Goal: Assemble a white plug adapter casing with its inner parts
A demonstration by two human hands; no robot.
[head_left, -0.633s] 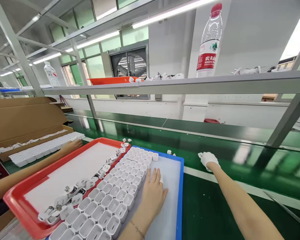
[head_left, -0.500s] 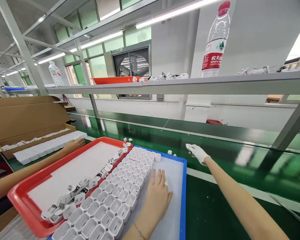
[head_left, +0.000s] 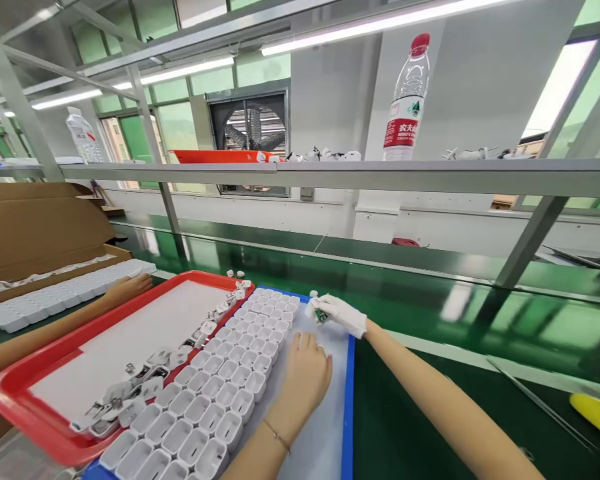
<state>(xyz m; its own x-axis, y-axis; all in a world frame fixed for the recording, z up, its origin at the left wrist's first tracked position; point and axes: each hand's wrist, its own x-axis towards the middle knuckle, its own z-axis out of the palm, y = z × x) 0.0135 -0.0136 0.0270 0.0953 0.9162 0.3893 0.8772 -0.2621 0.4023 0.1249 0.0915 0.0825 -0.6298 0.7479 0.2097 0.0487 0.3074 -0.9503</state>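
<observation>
Circuitry on a small green part [head_left: 321,315] is showing between the fingertips of the gloved right hand [head_left: 341,315], which is pinching it over the blue tray [head_left: 351,373]. The left hand [head_left: 304,375] is lying flat and released beside rows of white housings [head_left: 230,387].

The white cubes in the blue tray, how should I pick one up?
Judging by the picture, come from straight above. Each white shell stands upright with its open top up, packed tight against its neighbours, so side walls are blocked. Start at the row edge beside the left hand, where one wall faces bare blue tray, and pinch that wall, one finger inside.
</observation>
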